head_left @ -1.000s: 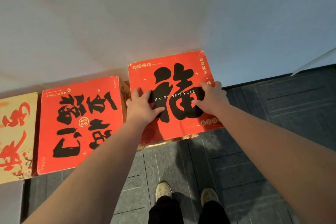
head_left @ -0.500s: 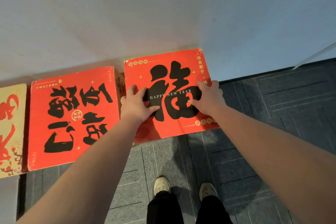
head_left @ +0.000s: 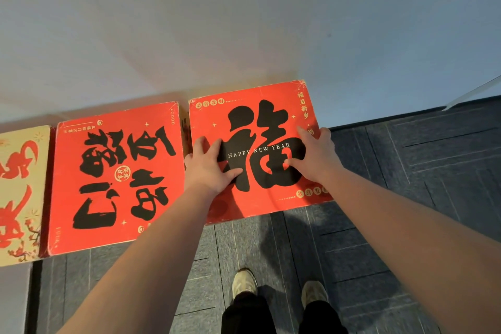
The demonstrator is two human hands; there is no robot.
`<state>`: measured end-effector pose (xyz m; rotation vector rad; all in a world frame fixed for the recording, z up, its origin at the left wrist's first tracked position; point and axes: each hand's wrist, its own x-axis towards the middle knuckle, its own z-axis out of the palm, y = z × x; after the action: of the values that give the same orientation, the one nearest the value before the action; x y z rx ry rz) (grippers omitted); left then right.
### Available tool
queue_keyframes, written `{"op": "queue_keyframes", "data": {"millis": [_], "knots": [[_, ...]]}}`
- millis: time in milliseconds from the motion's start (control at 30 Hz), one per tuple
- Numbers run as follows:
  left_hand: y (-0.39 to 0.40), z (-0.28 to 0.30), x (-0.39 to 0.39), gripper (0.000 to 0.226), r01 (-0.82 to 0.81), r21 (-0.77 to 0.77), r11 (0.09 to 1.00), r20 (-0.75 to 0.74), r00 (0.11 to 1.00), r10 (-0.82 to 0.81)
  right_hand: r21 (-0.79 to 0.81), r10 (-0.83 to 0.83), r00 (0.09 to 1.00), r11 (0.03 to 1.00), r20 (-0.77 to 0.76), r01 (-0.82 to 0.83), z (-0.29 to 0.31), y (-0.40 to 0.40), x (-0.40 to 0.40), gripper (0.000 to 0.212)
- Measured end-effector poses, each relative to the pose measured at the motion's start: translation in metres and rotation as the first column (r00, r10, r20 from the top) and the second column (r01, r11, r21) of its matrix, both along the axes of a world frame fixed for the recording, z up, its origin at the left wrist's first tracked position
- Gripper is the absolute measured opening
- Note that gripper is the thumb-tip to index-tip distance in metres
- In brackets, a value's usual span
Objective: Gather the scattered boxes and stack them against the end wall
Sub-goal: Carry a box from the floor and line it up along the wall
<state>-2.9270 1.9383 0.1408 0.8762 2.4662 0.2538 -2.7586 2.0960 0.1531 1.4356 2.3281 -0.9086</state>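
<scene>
Right, both your hands are flat on top of the red "HAPPY NEW YEAR" box [head_left: 257,149], fingers spread and lying straight, nothing curled round an edge: left hand [head_left: 210,168] near the left side of the lid, right hand [head_left: 314,157] near the right. That reads as pressing or nudging, not carrying; palms on the lid let you seat and square the box rather than lift it. The box sits with its far edge at the white end wall [head_left: 244,22], just beside the second red box [head_left: 116,179], a thin gap between them. Further left is the cream box with red brushwork [head_left: 19,195], also along the wall, so the row is being built outward from that side. The top face looks higher than its neighbour's, so it's probably sitting on another box, but you can't see underneath. Your shoes [head_left: 244,280] are on the grey carpet tiles [head_left: 406,198], right in front. Next, I'd judge: check it's flush, then let go.
</scene>
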Motion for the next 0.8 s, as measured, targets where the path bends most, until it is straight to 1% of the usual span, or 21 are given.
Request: {"op": "queue_keyframes", "data": {"millis": [233, 400, 533, 667, 800], "knots": [[-0.003, 0.003, -0.002, 0.086, -0.02, -0.019, 1.0, -0.021, 1.0, 0.019, 0.014, 0.006, 1.0, 1.0, 0.001, -0.006, -0.003, -0.002, -0.008, 0.087], [-0.003, 0.004, 0.001, 0.083, 0.0, -0.054, 0.999, -0.091, 0.996, -0.005, 0.007, 0.009, 1.0, 1.0, 0.003, -0.009, -0.003, -0.002, -0.009, 0.091], [-0.006, 0.002, -0.004, 0.085, 0.002, -0.054, 0.999, -0.107, 0.994, -0.008, 0.005, 0.03, 1.0, 1.0, -0.004, -0.03, -0.003, -0.003, -0.012, 0.09], [-0.011, 0.0, -0.009, 0.089, 0.006, -0.042, 0.999, -0.105, 0.994, -0.01, 0.001, 0.061, 0.998, 0.998, -0.012, -0.061, -0.006, -0.005, -0.015, 0.084], [-0.014, -0.001, -0.007, 0.087, 0.012, -0.061, 0.998, -0.106, 0.994, -0.019, 0.011, 0.073, 0.997, 0.997, 0.015, -0.074, -0.01, -0.006, -0.018, 0.085]]}}
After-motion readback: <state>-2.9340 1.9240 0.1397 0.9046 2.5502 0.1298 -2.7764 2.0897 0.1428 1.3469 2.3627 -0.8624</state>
